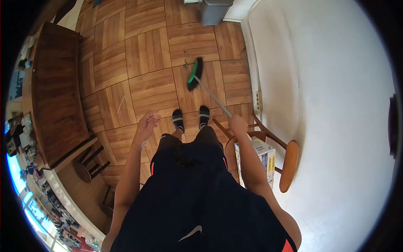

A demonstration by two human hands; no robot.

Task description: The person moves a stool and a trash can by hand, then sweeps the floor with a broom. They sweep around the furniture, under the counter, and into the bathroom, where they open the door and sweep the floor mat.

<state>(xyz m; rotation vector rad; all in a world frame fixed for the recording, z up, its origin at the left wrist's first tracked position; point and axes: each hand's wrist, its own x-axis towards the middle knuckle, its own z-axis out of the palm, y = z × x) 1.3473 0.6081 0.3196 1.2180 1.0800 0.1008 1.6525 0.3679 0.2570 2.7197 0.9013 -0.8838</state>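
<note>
My right hand (238, 125) is wrapped round the metal handle of a broom (212, 95). The broom's green head with dark bristles (195, 74) rests on the wood-patterned floor ahead of my feet, and a few dark bits of debris (185, 63) lie just to its left. Off to the left, my left hand (148, 124) hangs in the air above the floor with its fingers apart and loosely curled. It holds nothing.
A wooden chair (289, 166) bearing a printed box (266, 157) stands by my right arm, against the white wall (331, 105). To the left are a dark wooden cabinet (56, 92) and a stool (86, 168). A grey bin (214, 11) stands at the far end.
</note>
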